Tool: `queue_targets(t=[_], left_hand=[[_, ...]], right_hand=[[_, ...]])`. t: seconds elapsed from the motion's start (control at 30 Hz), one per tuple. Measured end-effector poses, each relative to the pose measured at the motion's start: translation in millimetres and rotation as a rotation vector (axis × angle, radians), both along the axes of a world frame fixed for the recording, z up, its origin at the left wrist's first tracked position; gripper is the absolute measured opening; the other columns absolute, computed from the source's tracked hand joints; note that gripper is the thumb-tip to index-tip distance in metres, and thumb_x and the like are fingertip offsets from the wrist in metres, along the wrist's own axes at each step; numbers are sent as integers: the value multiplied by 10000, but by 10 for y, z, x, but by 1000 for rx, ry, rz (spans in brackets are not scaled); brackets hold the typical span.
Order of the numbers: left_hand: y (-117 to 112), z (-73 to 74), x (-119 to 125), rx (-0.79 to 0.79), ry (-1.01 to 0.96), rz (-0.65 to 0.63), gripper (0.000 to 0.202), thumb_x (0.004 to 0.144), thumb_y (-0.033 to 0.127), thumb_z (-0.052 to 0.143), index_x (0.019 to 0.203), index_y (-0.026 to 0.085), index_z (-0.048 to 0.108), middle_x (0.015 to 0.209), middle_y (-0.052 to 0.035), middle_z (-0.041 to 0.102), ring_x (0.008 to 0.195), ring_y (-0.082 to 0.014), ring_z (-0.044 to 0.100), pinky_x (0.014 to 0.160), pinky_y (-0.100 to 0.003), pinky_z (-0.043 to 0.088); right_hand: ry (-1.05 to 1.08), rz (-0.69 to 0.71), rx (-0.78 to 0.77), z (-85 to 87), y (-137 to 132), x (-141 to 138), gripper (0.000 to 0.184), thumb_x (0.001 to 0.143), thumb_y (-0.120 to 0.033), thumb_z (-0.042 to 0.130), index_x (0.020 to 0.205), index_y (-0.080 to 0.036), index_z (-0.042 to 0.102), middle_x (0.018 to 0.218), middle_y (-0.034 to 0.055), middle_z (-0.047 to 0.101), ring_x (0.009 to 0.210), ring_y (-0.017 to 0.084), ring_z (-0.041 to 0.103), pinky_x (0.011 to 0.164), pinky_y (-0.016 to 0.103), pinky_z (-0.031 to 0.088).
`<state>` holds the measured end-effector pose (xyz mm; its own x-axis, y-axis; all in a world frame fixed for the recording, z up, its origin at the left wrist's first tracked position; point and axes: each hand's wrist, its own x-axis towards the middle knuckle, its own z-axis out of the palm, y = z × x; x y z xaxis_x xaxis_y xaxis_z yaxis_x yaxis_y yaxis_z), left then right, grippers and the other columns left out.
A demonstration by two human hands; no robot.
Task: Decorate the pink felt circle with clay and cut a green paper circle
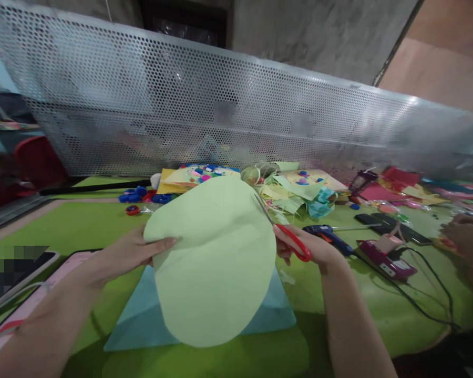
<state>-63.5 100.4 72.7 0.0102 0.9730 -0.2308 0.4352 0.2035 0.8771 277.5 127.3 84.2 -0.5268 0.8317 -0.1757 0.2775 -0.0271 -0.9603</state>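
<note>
My left hand pinches the left edge of a large rounded sheet of pale green paper, its thumb lying on top. The sheet is held up off the table. In my right hand is a pair of scissors with red handles, at the paper's upper right edge. The blades point up and left along that edge, and part of them is hard to make out. Beneath the green paper lies a blue sheet, mostly covered by it.
A glue gun and a purple power strip with cables lie to the right. Paper scraps are heaped behind. Another person's hand is at the far right. Phones lie at left; a perforated metal panel stands behind the table.
</note>
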Motion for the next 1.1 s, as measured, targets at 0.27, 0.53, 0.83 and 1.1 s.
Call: queue_targets(t=[0.27, 0.53, 0.83, 1.1], left_hand=[[16, 9, 17, 24, 71, -14, 711, 561, 629, 690, 1125, 222, 542, 1012, -51, 702, 900, -273, 632, 595, -289, 524], [-12, 38, 37, 22, 67, -13, 691, 554, 619, 695, 1105, 221, 571, 1024, -51, 712, 885, -260, 653, 602, -287, 547], [12, 2, -15, 19, 93, -28, 737, 550, 618, 698, 1152, 223, 537, 1160, -63, 667, 1033, -293, 609, 831, -380, 532], [-18, 54, 6, 0, 133, -57, 804, 566, 645, 665, 1212, 205, 480, 1235, -98, 614, 1085, -315, 577, 835, -392, 530]], right_hand=[[12, 3, -25, 5, -3, 21, 455, 721, -581, 621, 588, -218, 383, 495, -100, 309, 399, 55, 337, 378, 190, 374], [-18, 26, -19, 13, 5, 42, 450, 736, -585, 602, 582, -214, 400, 446, -113, 306, 358, 52, 316, 346, 196, 395], [-18, 40, -52, 28, -18, 37, 446, 713, -585, 629, 610, -214, 404, 454, -114, 312, 373, 55, 326, 346, 188, 359], [-61, 113, -26, 11, -1, 94, 475, 766, -645, 531, 632, -206, 407, 470, -117, 282, 377, 52, 309, 351, 185, 358]])
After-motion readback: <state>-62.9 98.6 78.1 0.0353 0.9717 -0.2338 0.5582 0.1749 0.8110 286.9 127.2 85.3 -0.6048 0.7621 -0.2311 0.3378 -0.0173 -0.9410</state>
